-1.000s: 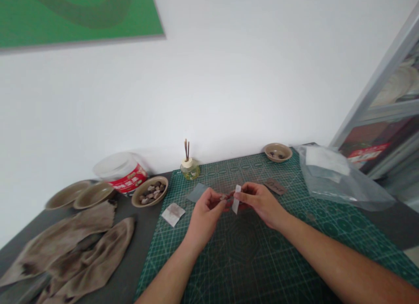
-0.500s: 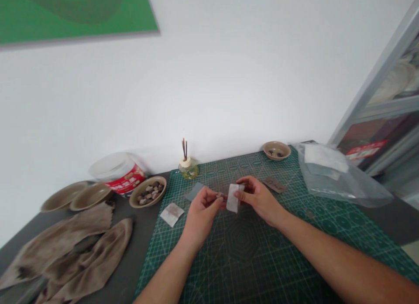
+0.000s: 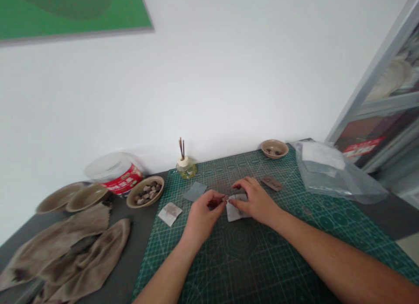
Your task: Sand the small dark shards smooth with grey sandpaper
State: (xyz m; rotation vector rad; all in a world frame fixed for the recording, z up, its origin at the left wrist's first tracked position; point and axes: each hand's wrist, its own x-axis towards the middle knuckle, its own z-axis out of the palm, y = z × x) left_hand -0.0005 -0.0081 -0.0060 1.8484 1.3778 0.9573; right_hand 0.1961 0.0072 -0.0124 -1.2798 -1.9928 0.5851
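The left hand (image 3: 201, 219) pinches a small dark stone (image 3: 216, 203) between thumb and fingertips. The right hand (image 3: 257, 202) presses down on a white paper sheet (image 3: 236, 213), pinning it flat to the green cutting mat (image 3: 248, 269). Farther out: a grey sheet (image 3: 194, 191) at 11 o'clock, a brown tag (image 3: 271, 182) at 2 o'clock, a bowl of stones (image 3: 151, 203) at 10 o'clock.

Small brown pebble (image 3: 215, 203) and folded white paper (image 3: 234, 214)

The pebble sits pinched in the left grip (image 3: 204, 217); the paper lies flat at its 3 o'clock on the green cutting mat (image 3: 248, 269), the right grip (image 3: 255, 201) resting on it.
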